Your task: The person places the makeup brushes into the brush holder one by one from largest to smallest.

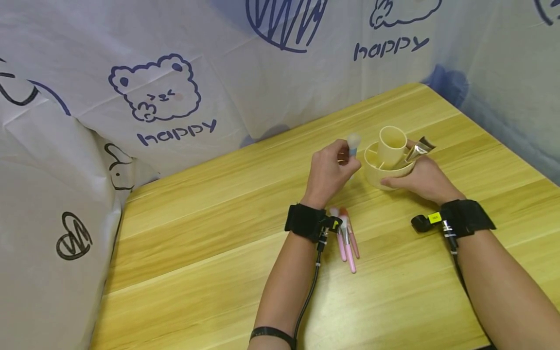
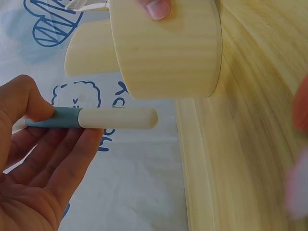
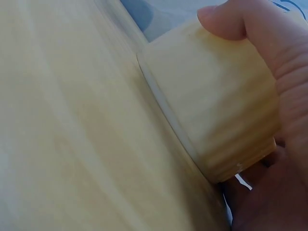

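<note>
My left hand (image 1: pixel 330 167) pinches a makeup brush (image 1: pixel 353 146) with pale bristles; in the left wrist view its blue ferrule and cream handle (image 2: pixel 118 118) show, thumb and fingers at the blue part. Just right of it stands a pale yellow round brush holder (image 1: pixel 377 177) with a taller tube in its middle and divided compartments around it. My right hand (image 1: pixel 422 180) grips the holder's right side, the thumb along its front wall (image 3: pixel 211 96). A brush with a shiny metallic ferrule (image 1: pixel 415 150) leans out of the holder's right side. The holder rests on the table.
Several pink-handled brushes (image 1: pixel 349 243) lie on the wooden table (image 1: pixel 210 262), near the left wrist strap. A white sheet (image 1: pixel 236 87) with blue drawings hangs behind the table's far edge. Black cables run from both wrist cameras along the forearms.
</note>
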A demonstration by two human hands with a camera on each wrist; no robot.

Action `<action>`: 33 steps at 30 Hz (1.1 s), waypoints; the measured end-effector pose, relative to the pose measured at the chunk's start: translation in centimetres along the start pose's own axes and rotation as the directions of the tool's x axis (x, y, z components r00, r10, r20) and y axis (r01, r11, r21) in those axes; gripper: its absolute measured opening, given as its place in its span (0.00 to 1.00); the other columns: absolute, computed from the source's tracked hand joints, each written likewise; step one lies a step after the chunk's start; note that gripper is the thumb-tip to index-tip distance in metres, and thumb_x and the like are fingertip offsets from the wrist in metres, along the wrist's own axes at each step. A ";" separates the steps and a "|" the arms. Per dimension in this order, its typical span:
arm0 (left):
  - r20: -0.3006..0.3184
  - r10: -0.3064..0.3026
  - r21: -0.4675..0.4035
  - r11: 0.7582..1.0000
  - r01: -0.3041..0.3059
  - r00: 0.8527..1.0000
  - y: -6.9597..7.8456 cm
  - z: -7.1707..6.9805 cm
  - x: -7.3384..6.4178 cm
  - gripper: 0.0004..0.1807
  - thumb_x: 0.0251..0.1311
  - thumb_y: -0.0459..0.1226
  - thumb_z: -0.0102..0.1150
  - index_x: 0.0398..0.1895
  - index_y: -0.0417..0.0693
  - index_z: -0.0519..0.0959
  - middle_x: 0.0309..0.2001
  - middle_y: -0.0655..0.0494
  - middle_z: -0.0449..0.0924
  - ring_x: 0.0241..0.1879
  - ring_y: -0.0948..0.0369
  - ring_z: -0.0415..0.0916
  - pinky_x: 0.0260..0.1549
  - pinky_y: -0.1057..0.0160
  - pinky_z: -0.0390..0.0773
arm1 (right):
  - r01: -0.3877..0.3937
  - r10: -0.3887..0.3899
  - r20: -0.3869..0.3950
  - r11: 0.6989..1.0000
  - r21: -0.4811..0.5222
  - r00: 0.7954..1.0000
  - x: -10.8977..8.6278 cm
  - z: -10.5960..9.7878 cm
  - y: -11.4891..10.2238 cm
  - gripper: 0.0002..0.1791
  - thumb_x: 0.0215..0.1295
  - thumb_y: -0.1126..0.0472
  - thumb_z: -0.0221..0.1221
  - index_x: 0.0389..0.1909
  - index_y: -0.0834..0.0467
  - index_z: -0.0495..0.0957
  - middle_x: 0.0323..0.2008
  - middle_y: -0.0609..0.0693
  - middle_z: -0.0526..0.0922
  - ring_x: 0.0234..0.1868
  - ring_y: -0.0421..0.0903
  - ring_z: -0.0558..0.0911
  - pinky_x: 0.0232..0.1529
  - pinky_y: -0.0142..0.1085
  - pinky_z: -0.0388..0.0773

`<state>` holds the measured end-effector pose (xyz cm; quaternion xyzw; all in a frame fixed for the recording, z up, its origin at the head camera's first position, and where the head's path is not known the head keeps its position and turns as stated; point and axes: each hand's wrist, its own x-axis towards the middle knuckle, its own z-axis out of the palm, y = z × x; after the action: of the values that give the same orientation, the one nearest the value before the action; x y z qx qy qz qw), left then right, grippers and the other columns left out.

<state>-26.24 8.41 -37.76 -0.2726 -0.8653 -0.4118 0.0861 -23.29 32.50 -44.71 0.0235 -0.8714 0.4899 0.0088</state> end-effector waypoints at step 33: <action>0.074 0.184 0.092 0.977 -0.190 0.980 0.1 3.1 -0.1 0.17 0.75 0.33 0.56 0.63 0.41 0.79 0.58 0.47 0.84 0.57 0.57 0.84 0.58 0.75 0.79 | -0.011 0.010 0.031 1.000 0.011 0.999 0.1 0.0 0.0 0.56 0.54 0.51 0.78 0.80 0.48 0.55 0.69 0.54 0.73 0.63 0.44 0.74 0.64 0.37 0.67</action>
<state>-25.91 10.74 -39.71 -0.3615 -0.8573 -0.3497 0.1094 -23.37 32.53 -44.71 0.0265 -0.8688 0.4943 -0.0074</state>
